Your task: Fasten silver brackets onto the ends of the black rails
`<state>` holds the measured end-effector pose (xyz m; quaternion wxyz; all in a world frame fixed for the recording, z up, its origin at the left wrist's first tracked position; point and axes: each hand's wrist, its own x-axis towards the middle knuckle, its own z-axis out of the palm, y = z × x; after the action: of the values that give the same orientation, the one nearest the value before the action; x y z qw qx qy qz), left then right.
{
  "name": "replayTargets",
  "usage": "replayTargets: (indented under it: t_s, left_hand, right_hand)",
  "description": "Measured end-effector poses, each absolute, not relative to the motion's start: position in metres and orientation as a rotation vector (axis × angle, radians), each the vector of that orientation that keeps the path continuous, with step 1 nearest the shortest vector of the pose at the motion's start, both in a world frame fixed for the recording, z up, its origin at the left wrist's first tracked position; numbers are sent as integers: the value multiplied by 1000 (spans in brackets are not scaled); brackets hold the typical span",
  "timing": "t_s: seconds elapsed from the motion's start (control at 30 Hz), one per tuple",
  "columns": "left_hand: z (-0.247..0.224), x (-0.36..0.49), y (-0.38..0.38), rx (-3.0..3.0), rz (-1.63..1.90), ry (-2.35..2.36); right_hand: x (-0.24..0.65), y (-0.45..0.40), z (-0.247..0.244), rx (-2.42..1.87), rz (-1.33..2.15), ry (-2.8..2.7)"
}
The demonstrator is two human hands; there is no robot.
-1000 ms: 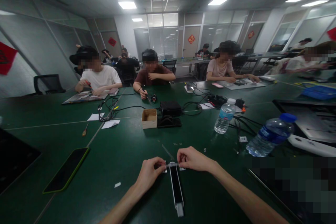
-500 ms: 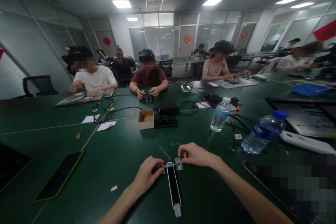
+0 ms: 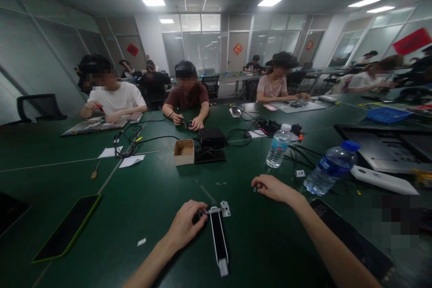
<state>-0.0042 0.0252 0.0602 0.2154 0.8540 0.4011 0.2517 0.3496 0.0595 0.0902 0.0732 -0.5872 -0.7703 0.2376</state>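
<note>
Lying just right of the person's left hand, a slim black bar with a white frame rests on the dark green tabletop. Its long axis runs from a silver metal crosspiece, beside the left fingertips, back toward the body with a slight rightward slant; its silver-grey end block is the part nearest the body.

Left hand: loosely curled, thumb and forefinger close together at the crosspiece's left end; whether they pinch it cannot be told.

Right hand: fingertips nearly closed on a small dark piece with light spots, type unclear. It sits forward and right of the bar, well apart from it.

A flat silver metal plate with holes sits at the crosspiece's right end, untouched, between the hands. From the right hand it lies leftward and closer to the body. Left hand is nearer the bar.
</note>
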Motion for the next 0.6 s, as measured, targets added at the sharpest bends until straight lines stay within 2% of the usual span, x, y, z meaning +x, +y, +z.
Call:
replayTargets:
  t_s: [0.23,0.47,0.6]
  left_hand:
    - [61,-5,23,2344,685,1131]
    - [58,-4,24,2314,701,1139]
    - [59,-3,23,2321,704,1143]
  right_hand:
    - [346,63,94,-1777,766,-2228]
    - [280,28,92,-1385,1071,-2065]
    - [252,20,78,-1329,1016,-2046]
